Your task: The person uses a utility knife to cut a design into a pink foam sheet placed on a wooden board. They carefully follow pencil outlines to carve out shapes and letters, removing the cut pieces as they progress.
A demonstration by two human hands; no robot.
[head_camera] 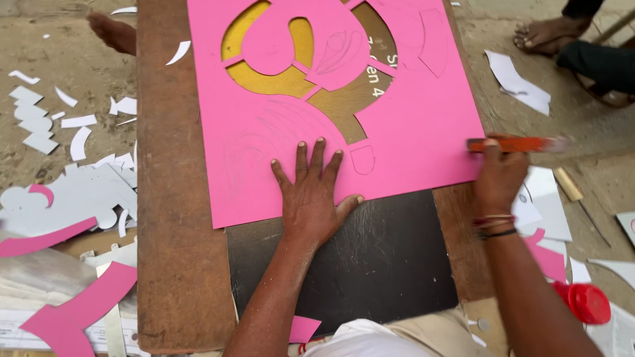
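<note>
Spread flat, the left hand (311,192) presses its parted fingers (319,155) on the near edge of the pink sheet (423,119), which lies on a brown board (178,218) and partly over a black mat (383,258). Curved openings cut in the sheet show a yellow-brown panel (271,82) with white lettering, mostly hidden. At the sheet's right edge the right hand (499,175) has its fingers clamped round an orange knife (512,144); its long axis runs left to right, its right end blurred. Beside the right forearm sits a red cap (587,303). White paper offcuts (40,125) litter the ground at left.
</note>
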